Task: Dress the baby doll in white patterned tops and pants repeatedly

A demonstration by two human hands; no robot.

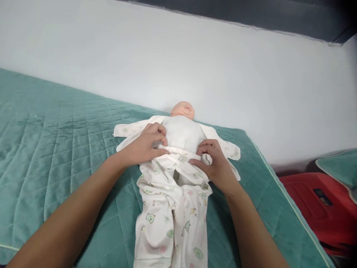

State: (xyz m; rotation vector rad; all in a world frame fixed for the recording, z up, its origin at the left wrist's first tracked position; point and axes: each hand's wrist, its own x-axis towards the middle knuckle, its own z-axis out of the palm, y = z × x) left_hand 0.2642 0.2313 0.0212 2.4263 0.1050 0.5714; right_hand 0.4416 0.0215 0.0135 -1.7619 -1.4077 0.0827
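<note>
A baby doll (182, 128) lies on its back on a teal quilted bed (55, 141), head toward the wall. It wears white printed trousers (173, 212) with small animal figures, and an open white top (125, 131) is spread beneath it. My left hand (145, 146) is closed on the trousers' waistband at the doll's left side in view. My right hand (213, 162) pinches the waistband at the other side. Both hands rest against the doll's pale cloth belly.
A white wall (223, 67) runs behind the bed. The bed's right edge (281, 190) drops off close to the doll. Beside it stands a red object (320, 212), with a teal cushion corner (338, 167) above it.
</note>
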